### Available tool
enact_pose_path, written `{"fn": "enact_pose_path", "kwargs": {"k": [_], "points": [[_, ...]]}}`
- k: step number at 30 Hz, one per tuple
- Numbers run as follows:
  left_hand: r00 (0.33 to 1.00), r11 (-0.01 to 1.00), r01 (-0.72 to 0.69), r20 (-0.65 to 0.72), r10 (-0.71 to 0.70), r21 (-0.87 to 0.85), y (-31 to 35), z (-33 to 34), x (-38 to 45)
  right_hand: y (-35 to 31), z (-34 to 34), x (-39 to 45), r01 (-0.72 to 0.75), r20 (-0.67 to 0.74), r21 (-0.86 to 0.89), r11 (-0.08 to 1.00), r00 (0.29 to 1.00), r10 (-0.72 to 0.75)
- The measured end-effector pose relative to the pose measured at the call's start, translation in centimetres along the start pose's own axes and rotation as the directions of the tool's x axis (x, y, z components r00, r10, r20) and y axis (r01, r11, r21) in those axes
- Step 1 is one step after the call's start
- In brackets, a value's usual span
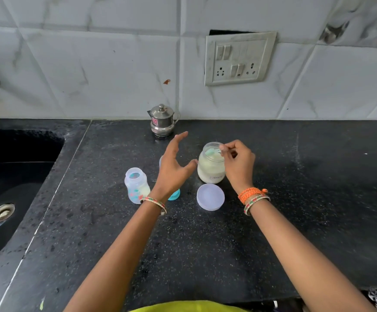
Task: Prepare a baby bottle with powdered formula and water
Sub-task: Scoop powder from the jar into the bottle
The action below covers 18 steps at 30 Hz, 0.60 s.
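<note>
The open baby bottle (136, 185) stands left on the black counter (295, 199) (some powder inside). The left hand (174, 167) hovers, fingers spread, holding nothing. The right hand (237, 164) pinches what seems a scoop (212, 152) at the formula jar (211, 165) mouth; its lid (210, 197) lies just in front.

bottle (136, 185) left of jar (211, 164), lid (210, 197) before jar, pot (162, 120) behind, scoop (212, 152) seemingly inside jar
</note>
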<state>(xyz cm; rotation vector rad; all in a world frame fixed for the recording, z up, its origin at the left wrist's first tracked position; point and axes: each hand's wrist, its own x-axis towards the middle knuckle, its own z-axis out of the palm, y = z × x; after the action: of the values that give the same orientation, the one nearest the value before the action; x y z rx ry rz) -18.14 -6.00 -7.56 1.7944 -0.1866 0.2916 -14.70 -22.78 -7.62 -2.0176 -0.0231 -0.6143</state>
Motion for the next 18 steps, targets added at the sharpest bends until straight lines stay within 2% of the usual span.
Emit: {"fn": "enact_pose_path", "kwargs": {"k": [6, 12, 14, 18], "points": [[0.999, 0.999, 0.044, 0.017, -0.044, 0.017, -0.7, 0.1, 0.0, 0.1, 0.9, 0.5, -0.014, 0.073, -0.085, 0.996, 0.997, 0.02], [0.996, 0.996, 0.089, 0.013, -0.09, 0.012, -0.4, 0.0, -0.9, 0.5, 0.2, 1.0, -0.027, 0.044, -0.396, 0.918, 0.998, 0.048], [0.996, 0.996, 0.092, 0.02, -0.092, 0.01, -0.1, 0.1, -1.1, 0.6, -0.1, 1.4, -0.045, 0.087, -0.428, 0.902, 0.992, 0.09], [0.996, 0.996, 0.082, 0.039, -0.083, 0.029, 0.1, 0.1, -1.1, 0.6, -0.8, 1.7, 0.022, 0.214, -0.533, 0.846, 0.971, 0.11]]}}
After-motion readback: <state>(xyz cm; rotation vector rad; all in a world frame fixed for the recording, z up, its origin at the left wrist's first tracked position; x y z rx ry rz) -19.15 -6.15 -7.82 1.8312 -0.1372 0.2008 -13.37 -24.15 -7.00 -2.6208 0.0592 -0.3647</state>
